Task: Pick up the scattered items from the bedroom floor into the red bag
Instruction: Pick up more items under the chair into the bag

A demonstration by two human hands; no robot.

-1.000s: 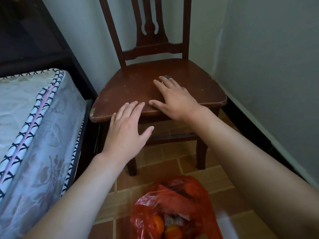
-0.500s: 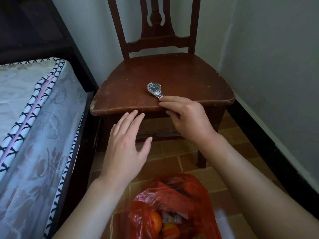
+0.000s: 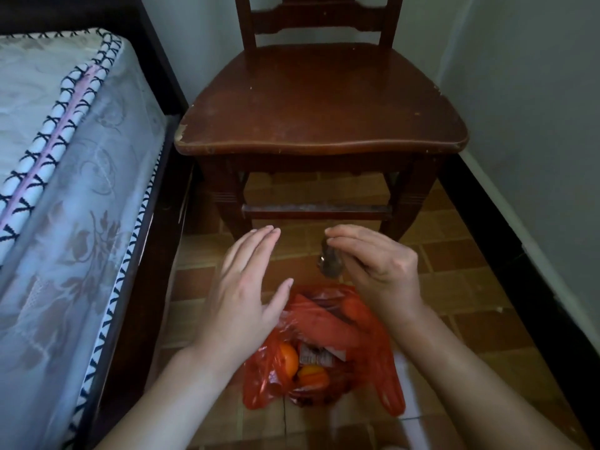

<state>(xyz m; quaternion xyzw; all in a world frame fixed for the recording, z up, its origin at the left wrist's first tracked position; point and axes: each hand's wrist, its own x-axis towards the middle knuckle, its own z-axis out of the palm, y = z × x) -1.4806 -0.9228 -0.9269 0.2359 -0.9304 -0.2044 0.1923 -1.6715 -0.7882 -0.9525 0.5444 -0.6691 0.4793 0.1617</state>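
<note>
A red plastic bag (image 3: 350, 323) lies open on the tiled floor in front of the chair, with orange fruit (image 3: 287, 358) and a small packet (image 3: 316, 356) inside. My right hand (image 3: 378, 264) hovers just above the bag's far rim, fingers pinched on a metal wristwatch (image 3: 329, 263) that dangles blurred beneath them. My left hand (image 3: 246, 287) is open, palm down, fingers together, at the bag's left edge and over its rim.
A dark wooden chair (image 3: 321, 102) stands right behind the bag, its seat bare. A bed with a patterned mattress (image 3: 65, 177) runs along the left. The wall and dark skirting (image 3: 506, 241) close off the right side.
My right hand took the watch off the chair seat and carried it down toward the bag. My left hand dropped from the seat's front edge to the bag's left side.
</note>
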